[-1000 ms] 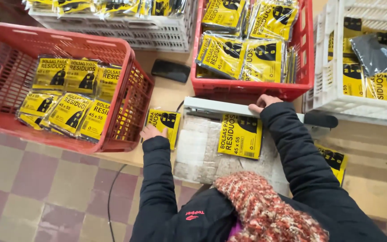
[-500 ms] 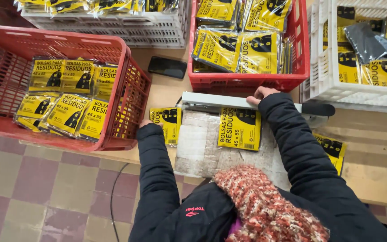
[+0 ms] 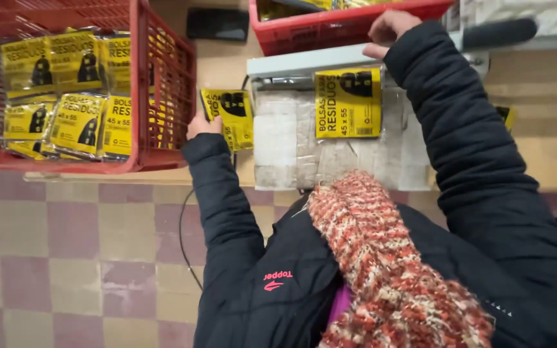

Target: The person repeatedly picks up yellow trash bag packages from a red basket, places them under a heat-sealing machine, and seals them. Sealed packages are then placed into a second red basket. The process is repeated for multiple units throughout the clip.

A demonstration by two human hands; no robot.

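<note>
My yellow packet (image 3: 229,116) is glossy plastic film; at ten o'clock the red crate (image 3: 162,84) is hard plastic lattice.

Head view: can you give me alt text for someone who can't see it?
Seen from above, a person in a dark jacket rests the right hand on the grey bar of a sealing machine over a yellow plastic packet, while the left hand touches a second yellow packet beside a red plastic crate of similar packets.

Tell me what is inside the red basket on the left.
The red basket holds flat yellow packets with black print, overlapping in two rows. Those on top cover whatever lies beneath, and the basket's far end is out of frame, so the full count cannot be told.
</note>
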